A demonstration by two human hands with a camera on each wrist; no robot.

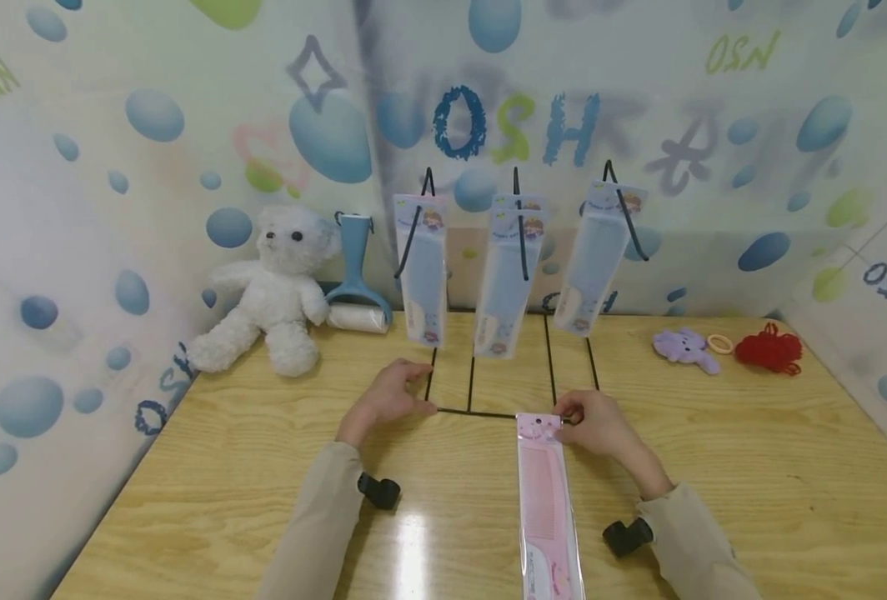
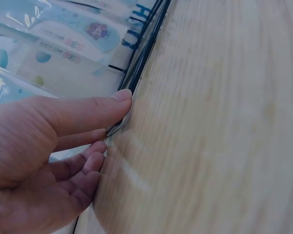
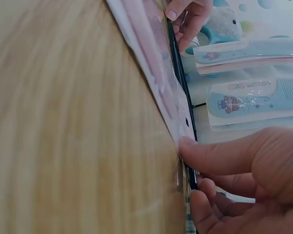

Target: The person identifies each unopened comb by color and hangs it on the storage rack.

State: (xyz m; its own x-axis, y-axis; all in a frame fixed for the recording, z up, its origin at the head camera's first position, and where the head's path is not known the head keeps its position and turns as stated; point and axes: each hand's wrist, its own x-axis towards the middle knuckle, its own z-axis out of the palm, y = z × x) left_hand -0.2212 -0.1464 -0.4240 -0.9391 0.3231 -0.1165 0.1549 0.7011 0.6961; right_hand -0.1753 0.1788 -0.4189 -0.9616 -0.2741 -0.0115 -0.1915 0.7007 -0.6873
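A black wire rack (image 1: 469, 383) stands on the table, with its front bar towards me. My left hand (image 1: 393, 392) pinches the left end of that bar, thumb on the wire in the left wrist view. My right hand (image 1: 597, 427) grips the bar's right end. Its thumb (image 3: 219, 155) also touches the top corner of a pink comb package (image 1: 544, 508), which lies over the bar and stretches towards me. Blue comb packages hang from the rack's hooks: left (image 1: 423, 275), middle (image 1: 507, 283) and right (image 1: 597, 258).
At the back left sit a white teddy bear (image 1: 274, 292) and a blue lint roller (image 1: 355, 283). At the right lie a purple toy (image 1: 682, 345), a yellowish ring (image 1: 720, 343) and a red yarn-like bundle (image 1: 769, 350). A patterned backdrop (image 1: 188, 167) surrounds the table (image 1: 774, 467).
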